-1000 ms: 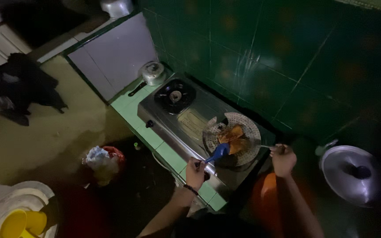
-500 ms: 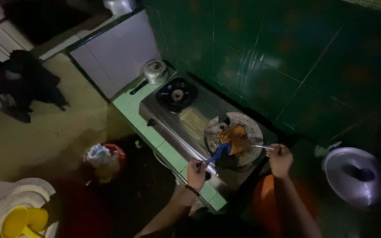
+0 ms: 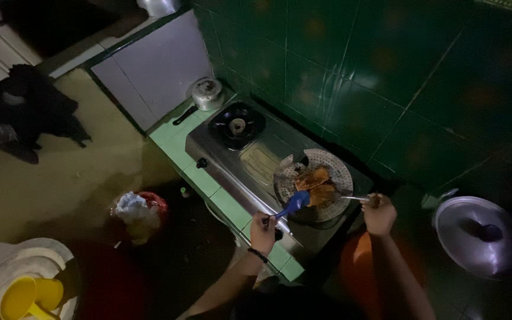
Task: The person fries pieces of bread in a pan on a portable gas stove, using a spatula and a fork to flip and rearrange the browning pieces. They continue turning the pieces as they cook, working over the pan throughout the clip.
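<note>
My left hand (image 3: 262, 232) grips the handle of a blue spatula (image 3: 292, 205) whose blade rests at the near edge of a round perforated metal rack (image 3: 337, 168) on the stove's right burner. Two orange-brown flat pieces of food (image 3: 314, 185) lie on the rack. My right hand (image 3: 379, 213) holds a thin metal utensil (image 3: 354, 198) whose tip touches the food from the right. The rack sits on a steel two-burner stove (image 3: 250, 155).
The left burner (image 3: 236, 125) is bare, with a small lidded metal pot (image 3: 207, 92) beyond it. A large metal lid (image 3: 475, 236) lies at the right. A bin with a bag (image 3: 137, 213) and yellow cups (image 3: 28, 298) stand on the floor at left. Green tiled wall behind.
The food pieces have shifted slightly on the rack as both utensils worked them. My hands stay almost where they were.
</note>
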